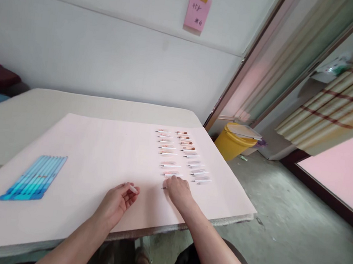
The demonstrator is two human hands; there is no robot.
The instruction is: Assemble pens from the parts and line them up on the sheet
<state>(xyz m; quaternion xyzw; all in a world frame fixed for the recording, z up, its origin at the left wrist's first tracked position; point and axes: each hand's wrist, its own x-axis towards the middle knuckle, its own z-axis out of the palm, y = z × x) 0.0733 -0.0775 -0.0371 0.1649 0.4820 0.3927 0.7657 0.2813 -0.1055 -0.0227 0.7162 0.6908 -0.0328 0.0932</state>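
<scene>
My left hand (120, 199) hovers near the table's front edge, palm partly up. Between its thumb and fingers is a short whitish tube (133, 189). My right hand (178, 189) is down at the table with its fingers pinched together. The dark tip of a pen refill (163, 187) pokes out left of those fingers; the rest of it is hidden beneath the hand. Just beyond lies a pinkish pen part with its white refill (171, 174). Similar pen pieces lie in two columns, the right one with a brown-ended piece (189, 148) and clear ones (201, 179).
A pale sheet (108, 150) covers much of the table. A fan of blue pens in a pack (37, 178) lies at the left. To the right, a yellow bin (232, 144) stands on the floor. A pink note (197, 11) is taped to the wall behind.
</scene>
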